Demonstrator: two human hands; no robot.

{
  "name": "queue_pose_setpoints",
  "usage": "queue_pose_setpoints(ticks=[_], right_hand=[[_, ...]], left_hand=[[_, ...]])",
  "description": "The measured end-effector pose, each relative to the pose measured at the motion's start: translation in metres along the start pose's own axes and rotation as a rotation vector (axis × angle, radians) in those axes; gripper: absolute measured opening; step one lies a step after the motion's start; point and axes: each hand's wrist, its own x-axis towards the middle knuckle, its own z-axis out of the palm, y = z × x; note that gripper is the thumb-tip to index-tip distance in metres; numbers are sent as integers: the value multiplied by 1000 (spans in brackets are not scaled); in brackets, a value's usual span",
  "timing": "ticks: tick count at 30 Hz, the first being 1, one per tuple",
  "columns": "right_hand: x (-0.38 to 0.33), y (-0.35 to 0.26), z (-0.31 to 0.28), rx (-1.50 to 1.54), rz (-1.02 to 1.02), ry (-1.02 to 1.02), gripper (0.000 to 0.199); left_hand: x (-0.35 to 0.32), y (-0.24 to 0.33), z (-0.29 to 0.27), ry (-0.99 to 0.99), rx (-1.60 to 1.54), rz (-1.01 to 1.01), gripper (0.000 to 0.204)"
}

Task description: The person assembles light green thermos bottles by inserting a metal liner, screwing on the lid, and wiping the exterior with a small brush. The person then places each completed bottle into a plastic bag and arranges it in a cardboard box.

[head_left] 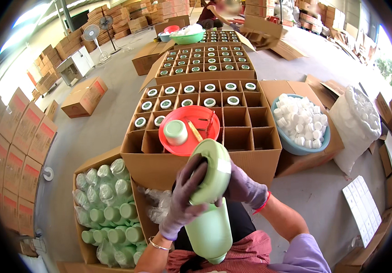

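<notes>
A pale green round piece (212, 170), like a deep cap or base with a whitish patch on its side, is tilted between my gloved hands. My left hand (183, 193) is closed on its left side. My right hand (247, 185) holds its right side, with most fingers hidden behind it. Directly below, a pale green bottle-shaped body (208, 232) points its narrow end toward my lap; whether the two are joined I cannot tell. Just beyond lies a red tray (171, 146) holding a pale green cup-like piece (176, 132), a yellow-handled tool (194, 130) and a red-handled tool (209, 122).
A divided carton (200, 168) under the tray holds several white-rimmed round-topped items. At left, an open carton (78, 218) contains pale green bottles, some bagged. At right stand a blue basin (291, 148) of white caps and a white sack (353, 132). Further divided cartons stretch ahead.
</notes>
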Motion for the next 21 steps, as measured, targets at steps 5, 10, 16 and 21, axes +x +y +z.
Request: queue_pose_setpoints(ticks=[5, 10, 16, 21], right_hand=[[-1, -1, 45, -1770, -855, 469, 57], [4, 4, 44, -1796, -810, 381, 73], [-3, 8, 33, -682, -436, 357, 57], [-39, -20, -1, -1458, -461, 80, 46]], left_hand=[[9, 9, 0, 175, -1166, -588, 78], [0, 6, 15, 155, -865, -574, 71], [6, -19, 4, -21, 193, 162, 82], [14, -23, 2, -228, 447, 496, 58]])
